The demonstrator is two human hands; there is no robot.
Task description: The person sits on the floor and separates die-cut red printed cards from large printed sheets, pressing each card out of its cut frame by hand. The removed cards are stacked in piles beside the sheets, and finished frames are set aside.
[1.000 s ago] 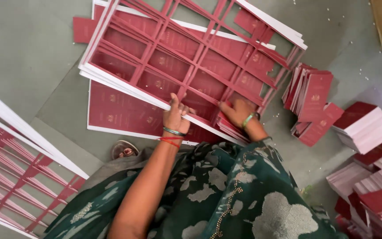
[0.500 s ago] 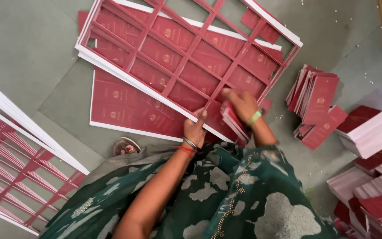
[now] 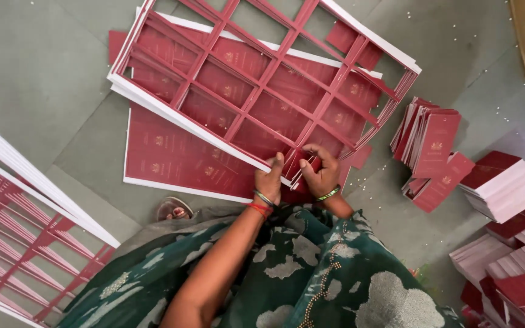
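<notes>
Maroon card lattice stack (image 3: 244,79), white-edged, rectangular cut-outs; left hand (image 3: 270,180), right hand (image 3: 320,173) both pinching its near corner.

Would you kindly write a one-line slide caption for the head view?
Both hands, left and right, grip the near edge of a stack of red die-cut frames lifted above printed red sheets.

The punched-out frame stack (image 3: 256,91) hides most of the uncut printed sheets (image 3: 177,158); another frame pile (image 3: 25,218) runs off the left edge.
</notes>
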